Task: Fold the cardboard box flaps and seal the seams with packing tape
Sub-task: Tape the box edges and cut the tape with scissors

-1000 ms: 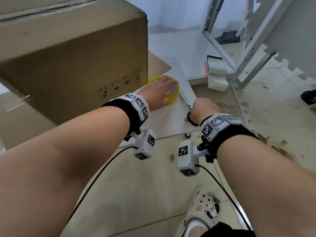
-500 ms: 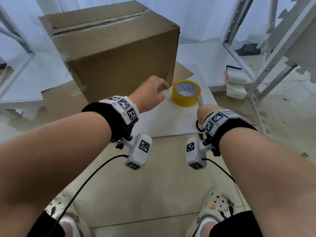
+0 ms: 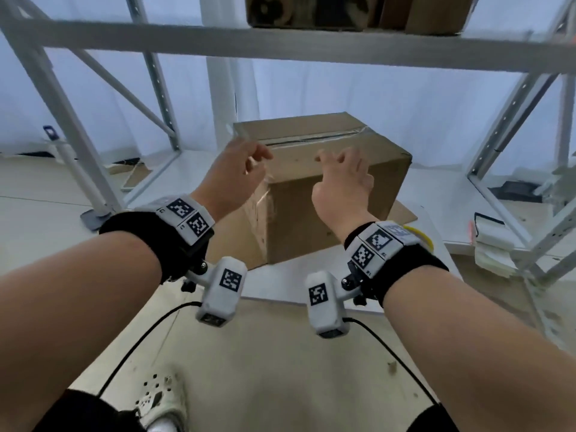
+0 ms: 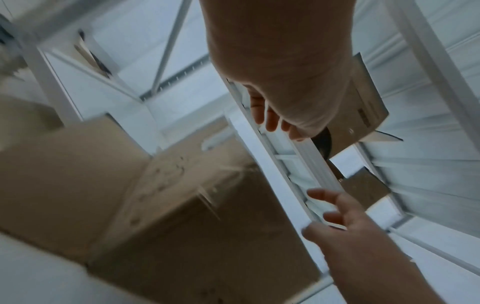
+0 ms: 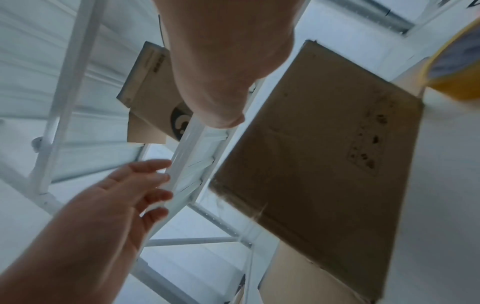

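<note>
A closed brown cardboard box point(image 3: 330, 194) stands on a white table point(image 3: 280, 285), with clear tape along its top seam point(image 3: 314, 139). My left hand point(image 3: 255, 160) hovers in front of the box's near left top corner, fingers loosely spread and holding nothing. My right hand point(image 3: 336, 160) is raised beside it over the near top edge, also open and empty. In the wrist views the two hands point(image 5: 145, 185) point(image 4: 330, 209) face each other in the air beside the box point(image 5: 324, 164). A yellow tape roll point(image 3: 425, 241) lies right of the box, mostly hidden behind my right wrist.
A grey metal shelf frame surrounds the table; its crossbeam point(image 3: 280, 45) runs overhead with cartons point(image 3: 343, 10) on it. Flat cardboard point(image 3: 403, 213) lies under the box. Folded pale sheets point(image 3: 492, 244) are stacked on the low shelf at right. My foot point(image 3: 162, 403) is on the floor below.
The left hand has left the tape roll and the right hand the table edge. Both have risen empty to the box's top. The head view has tilted upward.
</note>
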`<state>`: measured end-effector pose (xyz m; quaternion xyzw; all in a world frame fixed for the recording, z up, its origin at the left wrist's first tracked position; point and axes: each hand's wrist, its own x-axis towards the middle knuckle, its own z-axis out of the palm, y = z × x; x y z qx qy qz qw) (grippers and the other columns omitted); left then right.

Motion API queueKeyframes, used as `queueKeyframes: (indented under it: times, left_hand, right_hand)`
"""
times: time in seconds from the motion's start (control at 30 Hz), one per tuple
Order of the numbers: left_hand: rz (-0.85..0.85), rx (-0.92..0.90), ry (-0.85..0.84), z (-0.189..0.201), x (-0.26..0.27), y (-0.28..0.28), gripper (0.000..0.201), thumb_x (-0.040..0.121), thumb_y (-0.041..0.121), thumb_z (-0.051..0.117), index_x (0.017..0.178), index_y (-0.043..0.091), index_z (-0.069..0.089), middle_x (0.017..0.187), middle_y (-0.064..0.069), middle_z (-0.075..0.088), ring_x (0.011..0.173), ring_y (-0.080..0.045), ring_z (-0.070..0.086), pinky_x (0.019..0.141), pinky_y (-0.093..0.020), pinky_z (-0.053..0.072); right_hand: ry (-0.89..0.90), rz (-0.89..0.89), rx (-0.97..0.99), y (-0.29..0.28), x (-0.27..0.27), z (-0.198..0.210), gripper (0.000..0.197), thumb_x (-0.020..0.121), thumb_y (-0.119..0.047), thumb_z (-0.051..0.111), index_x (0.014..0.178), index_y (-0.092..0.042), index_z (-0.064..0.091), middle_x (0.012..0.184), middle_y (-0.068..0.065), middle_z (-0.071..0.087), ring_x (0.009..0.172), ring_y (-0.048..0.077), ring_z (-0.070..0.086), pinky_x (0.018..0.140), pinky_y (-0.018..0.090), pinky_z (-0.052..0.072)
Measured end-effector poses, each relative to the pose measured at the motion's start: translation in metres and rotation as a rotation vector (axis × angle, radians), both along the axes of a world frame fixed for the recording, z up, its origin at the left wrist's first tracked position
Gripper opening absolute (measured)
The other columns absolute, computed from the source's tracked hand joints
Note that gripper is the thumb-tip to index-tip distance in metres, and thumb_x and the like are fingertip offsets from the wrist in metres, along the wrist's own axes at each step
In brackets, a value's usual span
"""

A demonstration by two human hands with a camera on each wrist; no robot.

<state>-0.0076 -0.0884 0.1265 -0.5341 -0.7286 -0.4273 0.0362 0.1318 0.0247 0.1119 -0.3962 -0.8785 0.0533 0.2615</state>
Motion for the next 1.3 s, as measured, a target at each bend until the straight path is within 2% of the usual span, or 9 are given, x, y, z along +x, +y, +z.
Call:
queueKeyframes:
  times: [0.13, 0.23, 0.3, 0.4, 0.8, 0.93, 1.1, 1.2, 1.3]
  left_hand:
    - [0.086, -0.117, 0.129, -0.01, -0.039, -0.004, 0.034, 0.09, -0.001, 0.049, 0.119, 0.015, 0.058, 0.119, -0.007, 0.048, 0.101, -0.017, 0.052, 0.09, -0.019, 0.039]
    - [0.096, -0.355, 0.407, -0.015, -0.056, 0.003, 0.055, 0.089, 0.004, 0.051, 0.139, 0.024, 0.041, 0.143, -0.005, 0.034, 0.127, -0.027, 0.039, 0.105, -0.038, 0.033]
    - [0.081, -0.527, 0.65, -0.021, -0.065, 0.01, 0.07, 0.09, 0.015, 0.055, 0.148, 0.03, 0.019, 0.155, 0.0, 0.015, 0.139, -0.026, 0.023, 0.111, -0.042, 0.022]
    - [0.061, -0.624, 0.751, -0.032, -0.078, 0.019, 0.088, 0.087, 0.038, 0.062, 0.15, 0.032, 0.001, 0.159, 0.005, -0.002, 0.146, -0.021, 0.005, 0.116, -0.042, 0.006]
    - [-0.099, -0.242, 0.62, -0.051, -0.093, 0.036, 0.064, 0.078, 0.042, 0.07, 0.137, 0.027, 0.049, 0.142, 0.007, 0.048, 0.136, -0.02, 0.036, 0.109, -0.037, 0.017]
    - [-0.124, -0.17, 0.574, -0.057, -0.089, 0.029, 0.06, 0.08, 0.052, 0.059, 0.133, 0.023, 0.053, 0.136, 0.005, 0.054, 0.131, -0.02, 0.042, 0.107, -0.037, 0.021]
    - [-0.063, -0.126, 0.644, -0.06, -0.069, 0.014, 0.053, 0.082, 0.05, 0.049, 0.122, 0.017, 0.062, 0.123, 0.001, 0.064, 0.116, -0.015, 0.058, 0.109, -0.038, 0.023]
    - [0.044, -0.14, 0.699, -0.06, -0.052, 0.011, 0.05, 0.08, 0.048, 0.058, 0.121, 0.018, 0.061, 0.121, 0.001, 0.064, 0.109, -0.017, 0.063, 0.104, -0.039, 0.021]
    - [0.147, -0.304, 0.697, -0.052, -0.024, 0.015, 0.051, 0.089, 0.05, 0.053, 0.134, 0.024, 0.049, 0.134, 0.007, 0.053, 0.122, -0.015, 0.051, 0.1, -0.038, 0.013]
  right_hand:
    - [-0.291, -0.004, -0.184, 0.007, -0.022, 0.009, 0.08, 0.084, 0.008, 0.04, 0.148, -0.034, 0.019, 0.155, 0.011, 0.004, 0.143, 0.038, 0.0, 0.11, 0.067, 0.009]
    - [-0.373, 0.001, -0.348, 0.022, -0.037, 0.006, 0.091, 0.084, 0.012, 0.04, 0.15, -0.041, 0.007, 0.158, 0.006, -0.011, 0.143, 0.04, -0.015, 0.107, 0.071, 0.009]
    - [-0.332, 0.05, -0.353, 0.03, -0.042, -0.002, 0.087, 0.087, 0.008, 0.046, 0.15, -0.041, 0.01, 0.159, 0.006, -0.007, 0.143, 0.041, -0.014, 0.109, 0.069, 0.013]
    - [-0.189, 0.138, -0.312, 0.043, -0.042, -0.016, 0.076, 0.087, 0.002, 0.055, 0.146, -0.036, 0.026, 0.157, 0.004, 0.009, 0.145, 0.035, -0.007, 0.11, 0.068, 0.013]
    - [0.031, 0.206, -0.264, 0.042, -0.039, -0.03, 0.052, 0.083, -0.003, 0.053, 0.128, -0.028, 0.048, 0.136, -0.002, 0.032, 0.137, 0.023, 0.016, 0.107, 0.073, 0.006]
    - [0.062, 0.347, -0.218, 0.044, -0.036, -0.032, 0.042, 0.079, -0.01, 0.057, 0.118, -0.024, 0.054, 0.122, -0.004, 0.041, 0.125, 0.023, 0.035, 0.107, 0.063, 0.025]
    - [0.106, 0.517, -0.194, 0.054, -0.041, -0.024, 0.047, 0.079, 0.008, 0.049, 0.119, -0.011, 0.064, 0.126, 0.004, 0.055, 0.122, 0.021, 0.047, 0.108, 0.022, 0.028]
    - [-0.004, 0.501, -0.196, 0.056, -0.043, -0.018, 0.056, 0.086, 0.009, 0.039, 0.131, -0.019, 0.058, 0.14, 0.009, 0.046, 0.132, 0.02, 0.038, 0.112, 0.024, 0.021]
    - [0.046, 0.432, -0.194, 0.054, -0.036, -0.017, 0.056, 0.089, 0.006, 0.039, 0.137, -0.02, 0.05, 0.139, 0.011, 0.041, 0.129, 0.023, 0.039, 0.11, 0.027, 0.026]
